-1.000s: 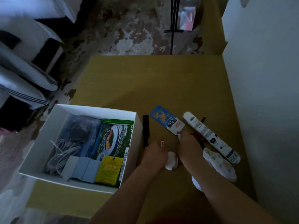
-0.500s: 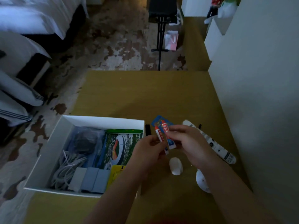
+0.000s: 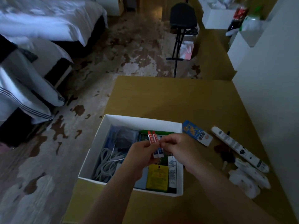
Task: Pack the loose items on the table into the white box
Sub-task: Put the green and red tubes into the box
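- two small tubes (image 3: 155,145) side by side, red caps pointing to 11 o'clock, long axis running 11–5, held above the white box (image 3: 134,122)
- left hand (image 3: 140,152) fingers pinched on tubes' lower part; right hand (image 3: 177,147) fingertips closed on them from 3 o'clock
- box holds white cable (image 3: 107,162), yellow packet (image 3: 157,177)
- blue card pack (image 3: 196,133), long white tube (image 3: 239,148) on table (image 3: 169,97), at 3 o'clock of box

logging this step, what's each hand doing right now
left hand: closed on the two small tubes, over the white box
right hand: pinching the same tubes
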